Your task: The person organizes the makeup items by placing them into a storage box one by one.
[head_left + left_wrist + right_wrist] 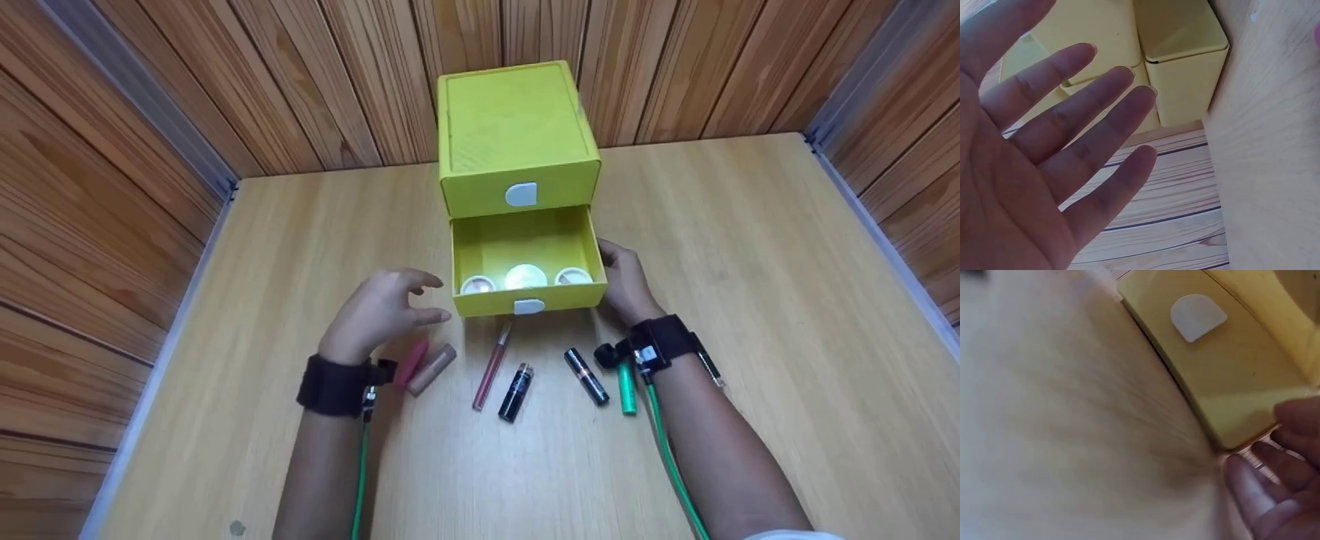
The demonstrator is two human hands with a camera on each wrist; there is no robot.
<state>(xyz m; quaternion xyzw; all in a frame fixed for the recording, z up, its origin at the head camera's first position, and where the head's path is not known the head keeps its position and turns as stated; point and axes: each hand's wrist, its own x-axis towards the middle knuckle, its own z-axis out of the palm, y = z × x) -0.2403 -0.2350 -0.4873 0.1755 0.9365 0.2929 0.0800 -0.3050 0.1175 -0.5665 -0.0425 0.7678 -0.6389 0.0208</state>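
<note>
A yellow two-drawer box (517,120) stands at the back of the table, its lower drawer (480,304) pulled out. Inside that drawer, near the front, lie three round white items (525,276), the middle one bright with glare. My left hand (379,307) hovers just left of the drawer; its palm and spread fingers (1100,121) hold nothing. On the other side, my right hand (630,289) is against or close beside the drawer's right wall. Its fingers (1286,467) look relaxed at the drawer's front corner, and some are hidden behind it in the head view.
In front of the drawer lie a lip gloss tube (491,371), a black tube (516,392), a banded black tube (586,376) and a green tube (628,388). A pink item (410,362) and a taupe tube (432,370) sit by the left wrist. Wood-panelled walls (300,82) border the table.
</note>
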